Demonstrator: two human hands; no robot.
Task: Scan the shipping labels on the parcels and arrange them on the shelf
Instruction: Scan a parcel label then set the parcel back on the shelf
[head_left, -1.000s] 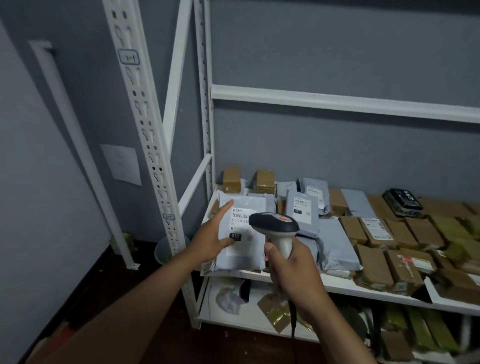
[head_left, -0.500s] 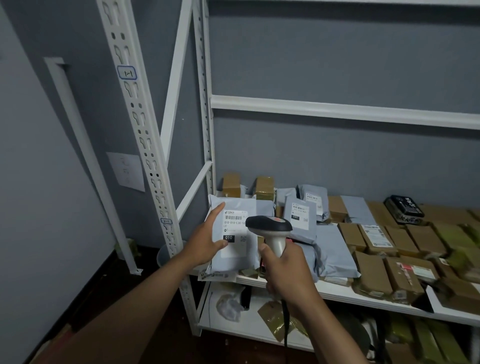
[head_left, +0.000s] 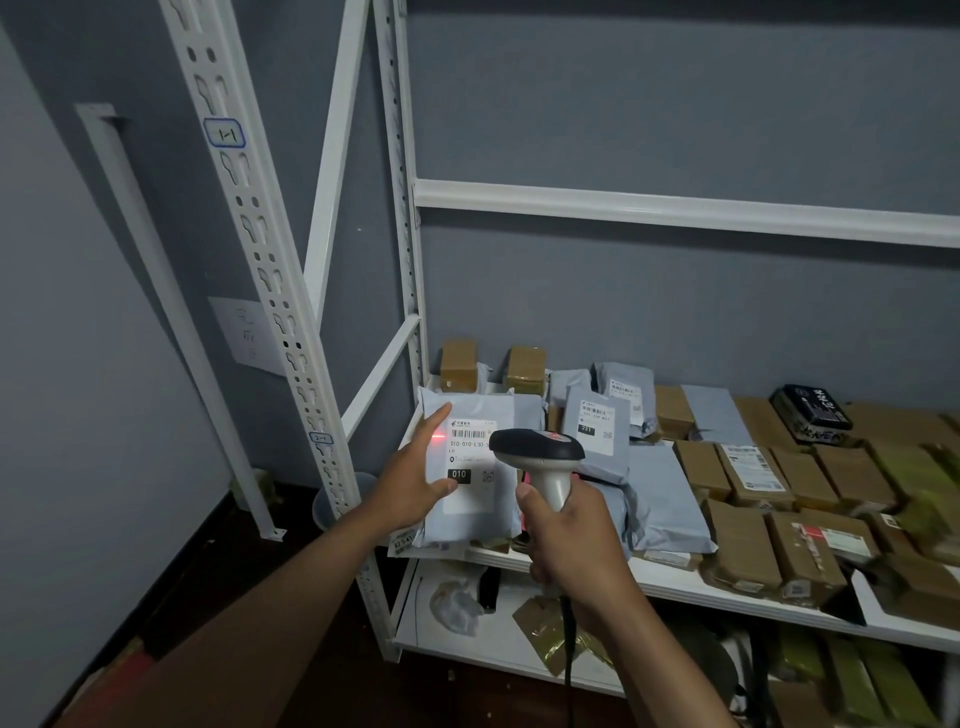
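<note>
A grey poly-mailer parcel (head_left: 472, 506) stands upright at the left end of the white shelf (head_left: 675, 586). Its white shipping label (head_left: 470, 449) with a barcode and a black "010" tag faces me. My left hand (head_left: 410, 486) holds the parcel by its left edge, thumb across the front and index finger pointing up along the side. My right hand (head_left: 571, 540) grips the handle of a grey and black barcode scanner (head_left: 537, 448), aimed at the label from just right of it. A red light spot glows on the label's left edge.
Several grey mailers (head_left: 597, 431) and brown taped boxes (head_left: 743, 545) cover the shelf to the right, with a black packet (head_left: 810, 413) at the back. White perforated uprights (head_left: 260, 270) stand at the left. A lower shelf (head_left: 415, 639) holds loose wrapping; the scanner cable hangs below my wrist.
A red scan light now shows on the label, which was unlit before. Both hands keep their hold and have barely moved against the parcel.
</note>
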